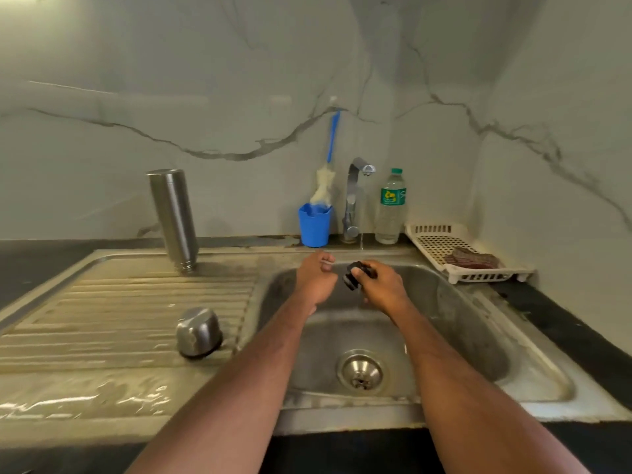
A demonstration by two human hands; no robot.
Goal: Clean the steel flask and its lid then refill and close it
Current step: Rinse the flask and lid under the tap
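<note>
The steel flask (173, 218) stands upside down on the drainboard at the back left, mouth down. A steel cup lid (198, 332) sits upside down on the drainboard near the basin. Over the sink basin (455, 323), my right hand (379, 285) grips a small black inner stopper lid (352, 276) under the tap (355, 196), where a thin stream of water falls. My left hand (316, 277) hovers just left of the stopper, fingers loosely curled, holding nothing.
A blue cup (314, 225) holds a blue-handled bottle brush (326, 179) left of the tap. A plastic water bottle (391, 206) stands right of it. A white rack (461, 258) with a dark scrubber sits at the right. The drain (359, 371) is in the basin floor.
</note>
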